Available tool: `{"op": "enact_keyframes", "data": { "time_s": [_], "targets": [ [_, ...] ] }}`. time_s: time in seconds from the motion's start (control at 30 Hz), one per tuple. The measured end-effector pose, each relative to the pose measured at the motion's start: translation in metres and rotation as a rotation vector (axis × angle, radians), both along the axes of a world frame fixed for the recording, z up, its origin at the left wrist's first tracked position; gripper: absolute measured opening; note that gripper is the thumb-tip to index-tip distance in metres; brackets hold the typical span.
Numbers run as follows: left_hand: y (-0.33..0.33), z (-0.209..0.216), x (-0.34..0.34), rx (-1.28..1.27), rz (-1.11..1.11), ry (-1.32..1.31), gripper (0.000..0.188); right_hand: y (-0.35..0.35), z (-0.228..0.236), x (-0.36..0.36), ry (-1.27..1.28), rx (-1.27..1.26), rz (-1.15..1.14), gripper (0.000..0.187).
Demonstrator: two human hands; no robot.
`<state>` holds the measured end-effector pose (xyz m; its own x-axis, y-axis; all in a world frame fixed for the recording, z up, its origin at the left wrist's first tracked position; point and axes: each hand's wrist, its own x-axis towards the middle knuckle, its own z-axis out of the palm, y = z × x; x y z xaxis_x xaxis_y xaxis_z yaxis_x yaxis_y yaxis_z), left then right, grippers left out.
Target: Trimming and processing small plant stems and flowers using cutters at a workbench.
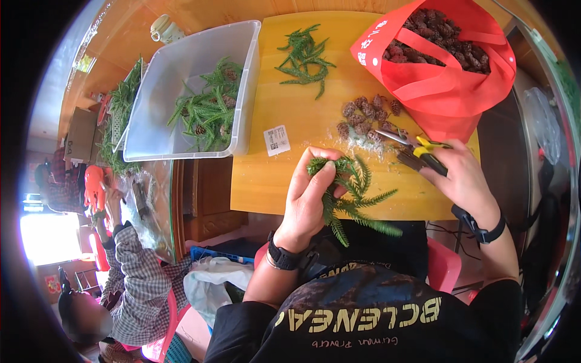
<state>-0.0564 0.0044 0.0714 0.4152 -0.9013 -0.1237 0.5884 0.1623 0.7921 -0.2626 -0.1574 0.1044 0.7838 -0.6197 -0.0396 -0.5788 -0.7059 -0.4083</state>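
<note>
My left hand [308, 196] pinches a green artificial pine sprig [357, 202] between thumb and fingers, its needled branches spreading to the right and down past the table's front edge. On the right, my right hand [457, 175] is closed around the yellow and black handles of pliers [423, 148]. Their silver jaws point left toward a pile of small brown pine cones [363, 115]. A dark, brush-like bundle [411, 160] shows just beneath the pliers; I cannot tell whether my hand holds it too. White crumbs are scattered by the cones.
A clear plastic bin [160, 130] holds pine sprigs and cones. Loose sprigs [305, 60] and a white label [277, 140] lie on the yellow table [260, 181]. A red bag [417, 91] of cones stands at the far right. At left, a person in checked sleeves [142, 260] works.
</note>
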Motion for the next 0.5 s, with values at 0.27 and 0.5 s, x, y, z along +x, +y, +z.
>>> {"op": "enact_keyframes", "data": {
  "time_s": [0.27, 0.5],
  "targets": [
    [-0.001, -0.002, 0.000, -0.119, -0.080, -0.002, 0.012, 0.000, -0.012, -0.031, -0.029, -0.004, 0.027, 0.035],
    [-0.006, 0.001, 0.005, 0.039, -0.095, -0.050, 0.015, 0.007, -0.013, -0.021, -0.037, -0.296, 0.118, 0.033]
  ]
}}
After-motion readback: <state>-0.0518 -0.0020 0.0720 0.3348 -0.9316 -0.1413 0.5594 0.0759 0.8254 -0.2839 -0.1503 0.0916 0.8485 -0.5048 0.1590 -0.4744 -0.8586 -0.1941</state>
